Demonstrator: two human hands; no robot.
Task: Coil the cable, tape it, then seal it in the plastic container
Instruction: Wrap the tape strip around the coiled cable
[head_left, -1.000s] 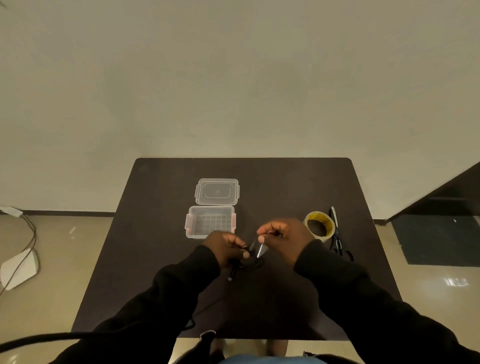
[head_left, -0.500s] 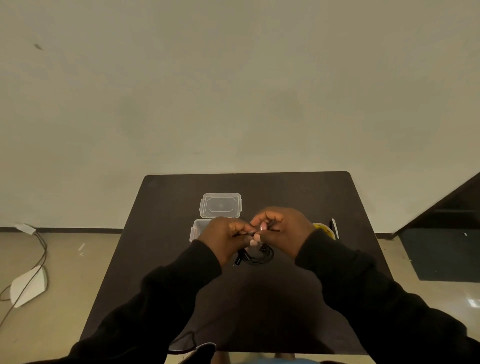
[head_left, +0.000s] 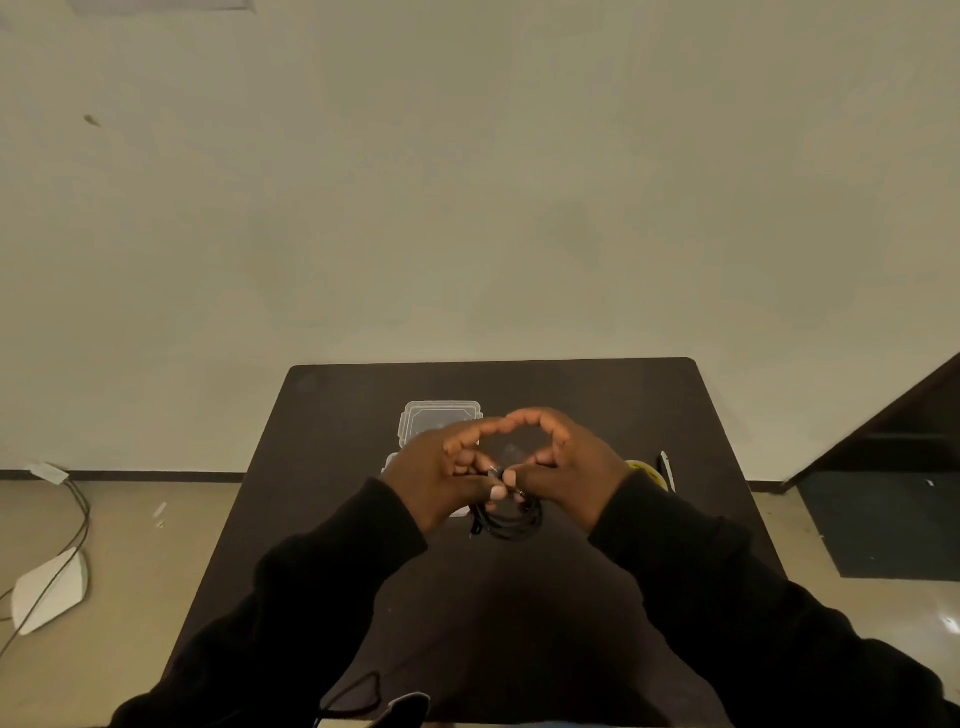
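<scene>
A coiled black cable (head_left: 511, 519) hangs just below my two hands over the middle of the dark table (head_left: 322, 493). My left hand (head_left: 441, 470) and my right hand (head_left: 566, 465) meet at the top of the coil, thumbs and fingertips pinching it, with a small clear strip of tape (head_left: 506, 457) stretched between the fingers. The clear container lid (head_left: 423, 415) lies behind my hands. The open container (head_left: 390, 461) is almost wholly hidden by my left hand. The yellow tape roll (head_left: 647, 472) peeks out to the right of my right wrist.
Scissors (head_left: 666, 470) lie beside the tape roll near the table's right edge. On the floor at left are a white object (head_left: 49, 592) and a trailing cord (head_left: 78, 525). A dark step or ramp (head_left: 893, 467) stands at right. A wall rises behind the table.
Both hands have lifted the coil up and away from me, over the container, and closed together on it. The camera has tilted upward, so the table sits lower in view.
</scene>
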